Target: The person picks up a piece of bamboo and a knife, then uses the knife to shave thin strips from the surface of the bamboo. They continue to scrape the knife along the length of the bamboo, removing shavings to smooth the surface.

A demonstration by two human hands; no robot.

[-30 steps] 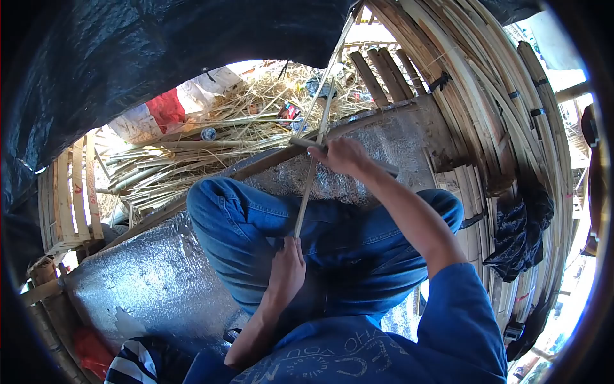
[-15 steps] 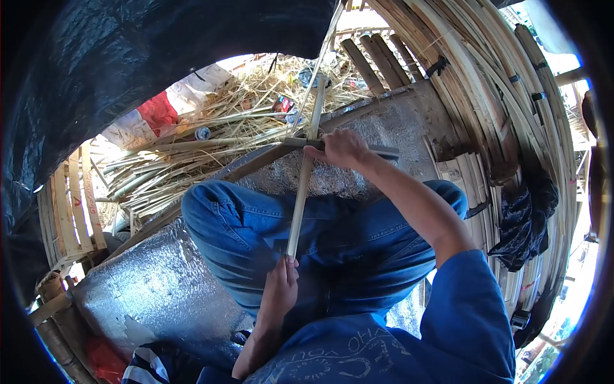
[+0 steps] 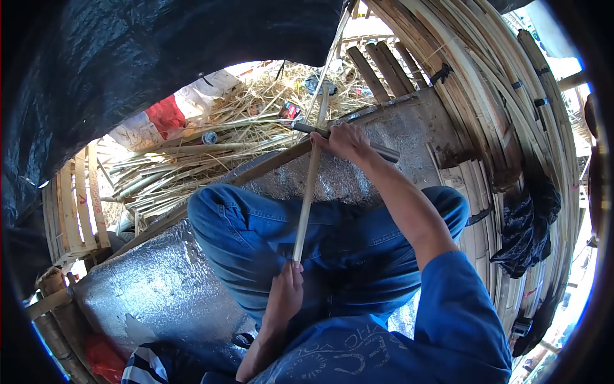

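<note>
A long pale bamboo strip [image 3: 308, 198] runs from my lap toward the far edge of the foil-covered surface. My left hand [image 3: 286, 291] is closed around its near end, low over my lap. Farther up, my right hand [image 3: 347, 141] grips a knife [image 3: 387, 153] laid across the strip. The knife's dark blade [image 3: 307, 129] sticks out left of my fingers, and its long handle extends to the right under the hand. Thumb and blade are right at the strip, hiding part of it.
Beneath my crossed legs lies a silvery foil sheet [image 3: 150, 288]. Beyond its wooden edge is a heap of bamboo strips and shavings [image 3: 256, 121]. Bundled bamboo strips [image 3: 476, 83] rise on the right, beside a black plastic bag [image 3: 526, 224]. Dark sheeting [image 3: 160, 45] hangs at upper left.
My right hand and the knife have moved slightly away from me along the bamboo strip, and the blade is tilted more. My left hand still holds the near end.
</note>
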